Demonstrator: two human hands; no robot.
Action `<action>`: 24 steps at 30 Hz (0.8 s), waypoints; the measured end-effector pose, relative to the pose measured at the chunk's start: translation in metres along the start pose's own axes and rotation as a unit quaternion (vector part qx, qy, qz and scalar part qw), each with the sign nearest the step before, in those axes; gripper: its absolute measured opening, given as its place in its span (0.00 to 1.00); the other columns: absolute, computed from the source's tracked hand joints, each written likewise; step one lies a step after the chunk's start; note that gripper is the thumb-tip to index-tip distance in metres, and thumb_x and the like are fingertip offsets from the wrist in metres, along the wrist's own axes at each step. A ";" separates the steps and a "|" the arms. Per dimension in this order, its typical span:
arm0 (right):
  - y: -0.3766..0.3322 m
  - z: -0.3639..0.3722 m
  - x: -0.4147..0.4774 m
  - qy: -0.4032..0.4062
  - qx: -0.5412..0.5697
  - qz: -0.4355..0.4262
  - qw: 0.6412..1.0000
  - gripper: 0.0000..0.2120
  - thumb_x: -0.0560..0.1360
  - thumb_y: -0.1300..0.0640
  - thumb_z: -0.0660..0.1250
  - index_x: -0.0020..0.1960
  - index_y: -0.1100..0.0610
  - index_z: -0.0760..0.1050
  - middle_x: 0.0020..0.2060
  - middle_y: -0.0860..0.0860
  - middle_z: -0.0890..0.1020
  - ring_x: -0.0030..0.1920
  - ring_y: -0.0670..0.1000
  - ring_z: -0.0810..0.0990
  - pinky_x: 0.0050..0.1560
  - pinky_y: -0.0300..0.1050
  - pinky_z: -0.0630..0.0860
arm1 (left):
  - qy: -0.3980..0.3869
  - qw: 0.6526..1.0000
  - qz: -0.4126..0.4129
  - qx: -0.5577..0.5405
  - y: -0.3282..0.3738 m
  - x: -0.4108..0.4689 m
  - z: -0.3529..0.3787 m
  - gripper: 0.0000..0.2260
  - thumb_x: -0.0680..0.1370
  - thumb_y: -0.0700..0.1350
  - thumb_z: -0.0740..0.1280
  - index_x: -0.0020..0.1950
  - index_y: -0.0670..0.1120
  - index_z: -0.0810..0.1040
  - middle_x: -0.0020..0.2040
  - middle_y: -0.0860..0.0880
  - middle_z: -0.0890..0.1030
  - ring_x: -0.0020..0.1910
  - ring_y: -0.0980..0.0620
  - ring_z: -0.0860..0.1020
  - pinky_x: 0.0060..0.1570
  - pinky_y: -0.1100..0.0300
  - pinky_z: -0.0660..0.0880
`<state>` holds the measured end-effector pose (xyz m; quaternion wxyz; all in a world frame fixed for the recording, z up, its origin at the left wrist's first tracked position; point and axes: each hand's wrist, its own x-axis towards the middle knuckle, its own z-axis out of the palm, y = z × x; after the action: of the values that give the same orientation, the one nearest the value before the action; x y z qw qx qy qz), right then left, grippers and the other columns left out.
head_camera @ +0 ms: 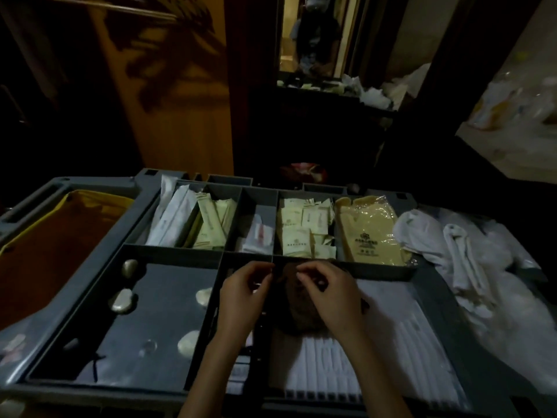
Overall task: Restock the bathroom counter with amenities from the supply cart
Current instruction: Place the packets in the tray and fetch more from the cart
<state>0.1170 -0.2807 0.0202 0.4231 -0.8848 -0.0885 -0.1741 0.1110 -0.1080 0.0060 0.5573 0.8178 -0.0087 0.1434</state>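
The grey supply cart tray [168, 248] fills the lower view, split into compartments. Both my hands hover over its front middle section. My left hand [244, 297] and my right hand [327, 297] have curled fingers and pinch the top of a dark brown pouch [297, 312] between them; in the dim light its shape is unclear. Behind the hands lie cream sachets [297, 236], long cream packets [211, 224], long white packets [174, 215] and a plastic-wrapped yellow pack [370, 233]. Rows of white packets [331, 366] lie under my right forearm.
Small pale oval soaps [122, 300] lie loose in the front left compartment. White linen [461, 254] is heaped on the cart's right side. An orange bag with a yellow rim [60, 236] hangs at the left. A mirror [310, 34] and dark cabinet stand beyond.
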 end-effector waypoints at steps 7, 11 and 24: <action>0.009 0.029 0.043 0.043 0.001 0.041 0.998 0.04 0.74 0.56 0.72 0.47 0.49 0.81 0.42 0.41 0.82 0.43 0.41 0.80 0.44 0.41 0.79 | -0.034 0.999 -0.001 -0.033 -0.022 0.060 0.003 0.09 0.76 0.38 0.69 0.52 0.50 0.82 0.45 0.58 0.83 0.45 0.63 0.81 0.47 0.63 0.78; 0.010 0.039 0.076 0.054 0.000 0.063 0.997 0.04 0.75 0.57 0.71 0.49 0.50 0.81 0.41 0.42 0.82 0.42 0.41 0.80 0.43 0.40 0.79 | -0.050 0.998 -0.007 -0.042 -0.031 0.089 0.011 0.08 0.76 0.38 0.69 0.51 0.48 0.83 0.44 0.57 0.84 0.42 0.63 0.81 0.44 0.64 0.77; 0.049 0.072 0.108 0.026 -0.073 0.307 0.949 0.26 0.73 0.48 0.72 0.67 0.52 0.70 0.58 0.52 0.78 0.56 0.53 0.78 0.52 0.46 0.74 | -0.044 0.985 -0.091 -0.137 -0.047 0.106 0.005 0.07 0.76 0.39 0.69 0.52 0.47 0.82 0.46 0.54 0.84 0.45 0.59 0.81 0.41 0.68 0.76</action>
<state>0.2480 -0.2543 -0.0156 0.3928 -0.8928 0.2110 -0.0649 0.2217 -0.0792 -0.0128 0.6740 0.7364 0.0216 0.0536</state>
